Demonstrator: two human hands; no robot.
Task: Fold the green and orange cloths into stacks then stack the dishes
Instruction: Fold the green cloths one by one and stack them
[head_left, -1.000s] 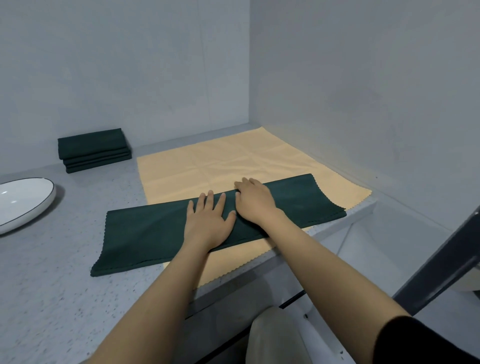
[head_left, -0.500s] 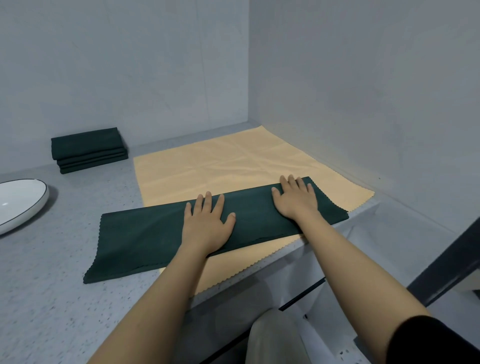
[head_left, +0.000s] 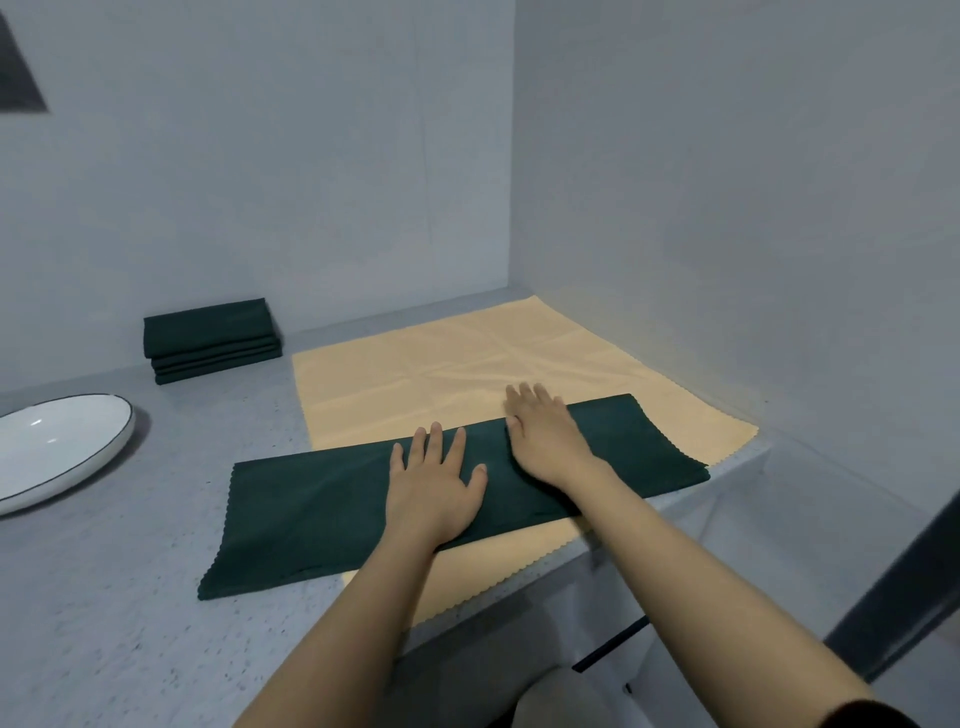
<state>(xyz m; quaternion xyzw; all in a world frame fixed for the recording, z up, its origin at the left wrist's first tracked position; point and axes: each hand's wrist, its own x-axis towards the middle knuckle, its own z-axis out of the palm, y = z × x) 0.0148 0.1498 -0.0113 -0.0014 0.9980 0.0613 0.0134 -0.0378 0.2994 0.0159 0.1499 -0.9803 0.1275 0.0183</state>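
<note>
A dark green cloth (head_left: 311, 514), folded into a long strip, lies across the front of the grey counter, its right part on a spread orange cloth (head_left: 441, 374). My left hand (head_left: 434, 483) rests flat on the strip's middle, fingers apart. My right hand (head_left: 545, 431) lies flat just to its right, fingertips reaching past the strip's far edge onto the orange cloth. A stack of folded green cloths (head_left: 210, 338) sits at the back by the wall. A white dish (head_left: 57, 447) with a dark rim stands at the left edge.
Grey walls close the counter (head_left: 130, 597) at the back and on the right, meeting in a corner. The counter's front edge runs diagonally under the orange cloth, which slightly overhangs it. A dark post (head_left: 904, 597) stands at the lower right.
My right hand slid out to the strip's right end, then came back next to my left hand. My left hand stayed on the middle of the strip.
</note>
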